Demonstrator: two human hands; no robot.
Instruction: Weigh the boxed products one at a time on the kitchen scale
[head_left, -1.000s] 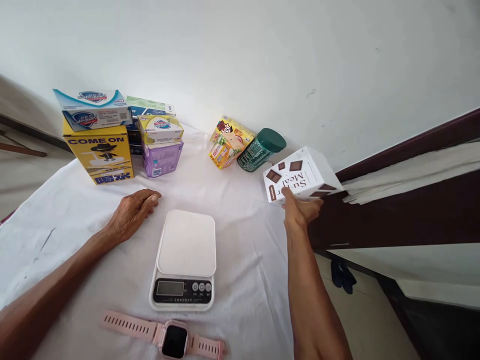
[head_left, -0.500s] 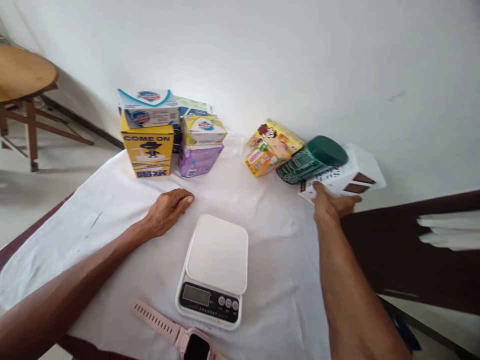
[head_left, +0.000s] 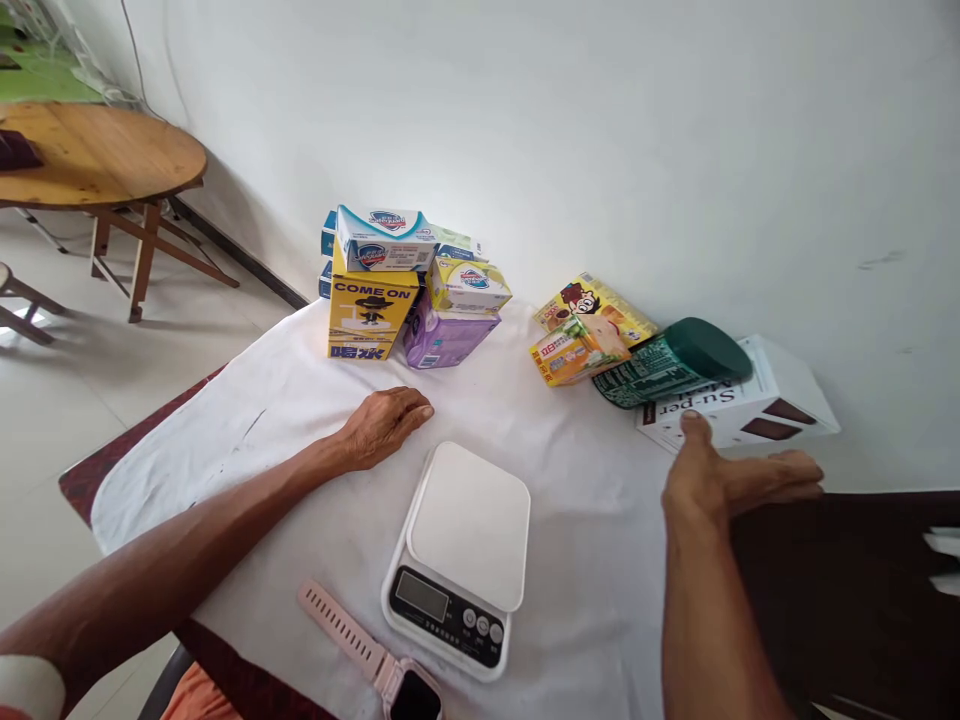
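Observation:
My left hand (head_left: 386, 425) rests on the white cloth (head_left: 285, 380), fingers curled together; whether anything is under them is hidden. Up and left of the kitchen scale (head_left: 471, 525), it lies apart from the scale. At the right, my right hand (head_left: 739, 470) has thumb and fingers spread against the near side of a white box (head_left: 757, 405). A green-lidded canister (head_left: 675, 360) lies tilted against that box. Beside it are an orange box (head_left: 574, 352) and a yellow box (head_left: 619, 315). The scale's plate is bare and its display looks blank.
A yellow carton (head_left: 373, 318) with a soap box (head_left: 386, 240) on top stands at the back left, beside a purple pack (head_left: 450, 338) under a yellow soap box (head_left: 469, 287). A pink watch (head_left: 360, 640) lies in front. A round wooden table (head_left: 112, 155) stands beyond.
The view has swung left, so the things appear farther right and more of the wooden table shows. My right hand's fingers look more stretched out beside the white box; my left hand keeps its place.

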